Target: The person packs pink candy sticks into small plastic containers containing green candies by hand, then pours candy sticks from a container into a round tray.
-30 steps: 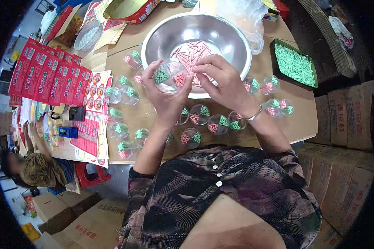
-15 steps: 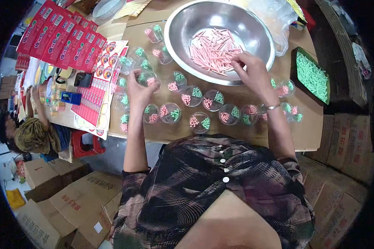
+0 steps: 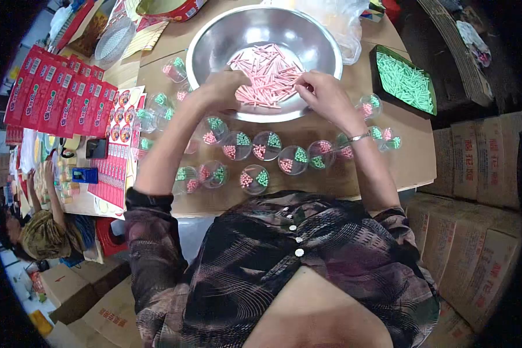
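My left hand (image 3: 221, 91) reaches over the near left rim of a large steel bowl (image 3: 211, 43), thumb and fingers apart beside a heap of pink sticks (image 3: 268, 72). My right hand (image 3: 326, 97) is at the bowl's right side, thumb and index finger pinched together at the edge of the heap. Whether a stick is between those fingertips cannot be made out. Near the bowl stand several clear round cups, among them a front cup (image 3: 254, 179) and a cup (image 3: 293, 160) to its right, each showing pink and green stick ends. My left forearm hides some cups.
A dark tray (image 3: 379, 87) of green sticks (image 3: 405, 81) lies at the right. Red printed packages (image 3: 58, 95) and sticker sheets (image 3: 111, 168) are on the left. Cardboard boxes (image 3: 475, 159) stand beside the table. Another person (image 3: 49, 223) sits at far left.
My left hand has let go of a clear cup and moved right to the pink sticks in the bowl. My right hand stays pinched by the heap. The whole view has shifted.
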Demonstrator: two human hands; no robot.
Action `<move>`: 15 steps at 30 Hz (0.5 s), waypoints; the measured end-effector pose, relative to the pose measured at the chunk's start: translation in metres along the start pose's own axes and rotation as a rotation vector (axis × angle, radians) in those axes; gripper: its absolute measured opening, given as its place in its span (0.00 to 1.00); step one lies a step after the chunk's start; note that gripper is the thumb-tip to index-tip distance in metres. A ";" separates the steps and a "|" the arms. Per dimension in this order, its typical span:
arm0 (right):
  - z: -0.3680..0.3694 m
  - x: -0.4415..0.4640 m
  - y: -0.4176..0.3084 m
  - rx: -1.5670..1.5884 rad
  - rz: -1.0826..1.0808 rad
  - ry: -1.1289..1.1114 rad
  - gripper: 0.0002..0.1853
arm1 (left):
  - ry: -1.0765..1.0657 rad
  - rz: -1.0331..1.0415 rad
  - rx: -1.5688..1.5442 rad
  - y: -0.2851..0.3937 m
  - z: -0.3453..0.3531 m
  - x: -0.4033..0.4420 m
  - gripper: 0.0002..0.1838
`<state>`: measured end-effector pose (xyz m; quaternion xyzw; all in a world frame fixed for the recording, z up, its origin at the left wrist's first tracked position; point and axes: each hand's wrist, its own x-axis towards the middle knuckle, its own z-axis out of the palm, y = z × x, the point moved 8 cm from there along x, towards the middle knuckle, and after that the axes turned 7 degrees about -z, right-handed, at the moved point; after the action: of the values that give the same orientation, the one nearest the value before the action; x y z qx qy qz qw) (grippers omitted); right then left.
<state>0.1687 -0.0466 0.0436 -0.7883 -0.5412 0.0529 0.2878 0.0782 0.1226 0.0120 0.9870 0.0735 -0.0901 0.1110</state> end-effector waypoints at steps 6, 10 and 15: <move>-0.020 -0.012 0.003 0.047 0.027 0.049 0.07 | -0.089 0.206 0.372 -0.005 0.043 0.051 0.40; -0.013 -0.007 0.012 0.100 0.055 0.002 0.07 | -0.184 0.151 0.451 -0.002 0.064 0.065 0.31; -0.002 0.003 0.005 0.119 -0.043 -0.001 0.08 | -0.296 0.037 0.355 -0.020 0.087 0.069 0.21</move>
<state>0.1751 -0.0461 0.0430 -0.7581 -0.5539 0.0793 0.3349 0.1277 0.1305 -0.0895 0.9683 0.0215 -0.2433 -0.0532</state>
